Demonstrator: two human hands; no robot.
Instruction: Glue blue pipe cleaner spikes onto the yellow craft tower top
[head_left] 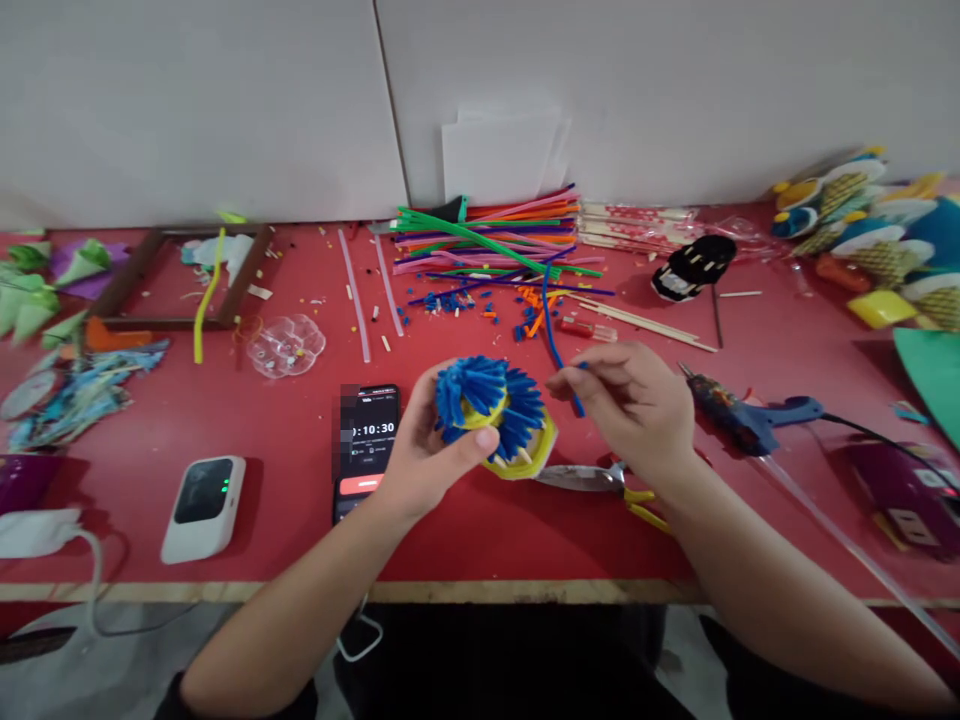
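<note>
My left hand (427,455) is closed around a tiered pipe-cleaner model (472,385), its thumb pressed on the near side. The model has fuzzy blue ridged layers, yellow trim and a yellow-edged base tilted toward the right. Beside it, my right hand (637,405) pinches a blue pipe cleaner (551,335) between thumb and fingers. That strand extends up toward the pile behind, and a short end shows below the fingers. Scissors (581,478) with yellow handles lie under and between the hands, partly covered by the right wrist.
Colourful pipe cleaners (487,235) are piled at the back, near blue and orange scraps. A glue gun (731,410) with its cord lies right, below a black fuzzy model (694,268). A phone (367,440) and a white device (204,508) lie left, near a clear tray (286,346).
</note>
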